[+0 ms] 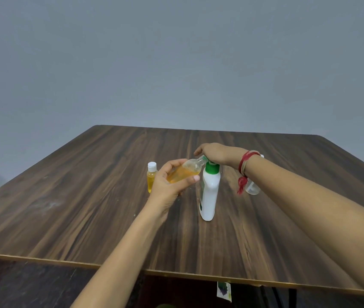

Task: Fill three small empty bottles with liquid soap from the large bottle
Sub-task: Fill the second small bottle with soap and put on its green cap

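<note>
- At the centre of the frame, a small bottle (185,171), partly filled with amber soap, is gripped round its body by the left hand (172,183) and tilted, its open neck held up to the spout of the large bottle (210,196).
- The right hand (216,153) is laid palm-down on the green pump head (211,168); no grasp round it can be made out.
- The large white bottle stands upright on the wooden table (87,196), just right of centre.
- A capped small bottle (151,176), filled with soap, is seen just left of the left hand; a clear, seemingly empty one (252,187) is partly hidden behind the right wrist.
- Judged risks: soap could be dribbled onto the table if the tilted neck is let slip off the spout during a press; the large bottle could be toppled by an off-centre push, since it is not steadied at its body; the held bottle could be overfilled if pumping is carried on past the shoulder.
</note>
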### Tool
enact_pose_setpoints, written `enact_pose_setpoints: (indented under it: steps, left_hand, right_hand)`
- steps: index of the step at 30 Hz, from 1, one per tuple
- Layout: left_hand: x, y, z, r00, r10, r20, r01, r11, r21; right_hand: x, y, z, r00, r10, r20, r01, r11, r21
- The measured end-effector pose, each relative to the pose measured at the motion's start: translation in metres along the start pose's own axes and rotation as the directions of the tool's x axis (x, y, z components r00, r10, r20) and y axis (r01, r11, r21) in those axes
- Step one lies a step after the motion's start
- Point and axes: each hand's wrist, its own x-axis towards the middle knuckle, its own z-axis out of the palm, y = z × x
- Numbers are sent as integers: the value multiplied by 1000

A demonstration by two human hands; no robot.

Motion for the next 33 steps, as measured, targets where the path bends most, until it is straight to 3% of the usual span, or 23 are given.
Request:
enact_pose_setpoints:
  steps: [2,21,27,33]
  left_hand:
    - [-1,-2,0,1000,2,7,-2,1000,-3]
    - [-3,-6,3,1000,9,11,-10,999,50]
    - [-5,-10,7,998,8,67,-17,990,137]
    - [-4,-7,12,999,27,45,-32,993,114]
  right_hand:
    - [2,1,1,999,49,-15,-49,998,41]
    - [-3,-2,-1,999,34,-18,-35,999,-18]
    - [-3,-3,-3,999,39,-36,-38,999,34]
    - [-6,-5,-8,998,46,-31,-43,995,90]
